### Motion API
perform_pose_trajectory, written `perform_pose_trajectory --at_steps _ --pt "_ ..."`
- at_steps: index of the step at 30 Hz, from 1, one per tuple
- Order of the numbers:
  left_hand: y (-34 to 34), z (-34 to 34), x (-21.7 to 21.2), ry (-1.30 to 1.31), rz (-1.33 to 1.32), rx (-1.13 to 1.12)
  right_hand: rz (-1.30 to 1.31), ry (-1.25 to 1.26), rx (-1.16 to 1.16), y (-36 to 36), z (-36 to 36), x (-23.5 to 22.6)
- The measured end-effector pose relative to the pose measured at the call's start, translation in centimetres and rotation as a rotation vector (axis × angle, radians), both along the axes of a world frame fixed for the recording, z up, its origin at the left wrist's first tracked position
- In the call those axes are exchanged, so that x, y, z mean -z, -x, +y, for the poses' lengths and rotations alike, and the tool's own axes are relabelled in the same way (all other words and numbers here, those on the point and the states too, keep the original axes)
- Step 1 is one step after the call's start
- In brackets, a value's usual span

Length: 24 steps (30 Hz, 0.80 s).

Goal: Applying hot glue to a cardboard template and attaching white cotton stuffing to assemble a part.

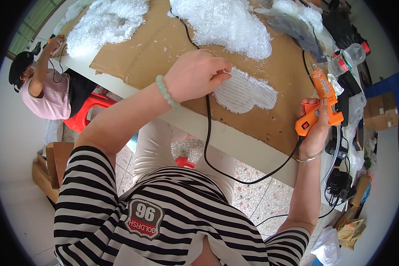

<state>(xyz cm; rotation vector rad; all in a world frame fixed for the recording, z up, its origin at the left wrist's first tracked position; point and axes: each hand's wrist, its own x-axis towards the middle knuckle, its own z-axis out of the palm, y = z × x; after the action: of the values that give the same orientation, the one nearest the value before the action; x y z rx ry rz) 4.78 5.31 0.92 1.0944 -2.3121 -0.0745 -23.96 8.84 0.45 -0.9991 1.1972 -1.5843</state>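
My right hand (317, 126) is wrapped round an orange hot glue gun (325, 91), its nozzle pointing to the far side of the table and a clear glue stick hanging from its rear. My left hand (197, 76), with a pale green bead bracelet (163, 91) on the wrist, is closed in a pinch. Its fingertips are at the upper left edge of a small white ribbed, fringed piece (246, 92), which lies flat on brown cardboard. Whatever sits between those fingertips is too small to make out. The gun's black cord (208, 128) loops below my left hand.
Fluffy white fringed pieces (228, 26) (106, 26) cover the table's far side. A plastic bottle (341, 64) lies at the right edge, above black adapters and cables (340, 181). A co-worker (48, 88) sits at the far left on a red stool (91, 108).
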Motion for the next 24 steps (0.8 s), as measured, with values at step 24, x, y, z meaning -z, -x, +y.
perform_pose_trajectory --at_steps 24 --pt "2.0 -0.7 0.1 -0.367 0.205 -0.154 -0.220 -0.169 -0.307 -4.4 -3.9 -0.7"
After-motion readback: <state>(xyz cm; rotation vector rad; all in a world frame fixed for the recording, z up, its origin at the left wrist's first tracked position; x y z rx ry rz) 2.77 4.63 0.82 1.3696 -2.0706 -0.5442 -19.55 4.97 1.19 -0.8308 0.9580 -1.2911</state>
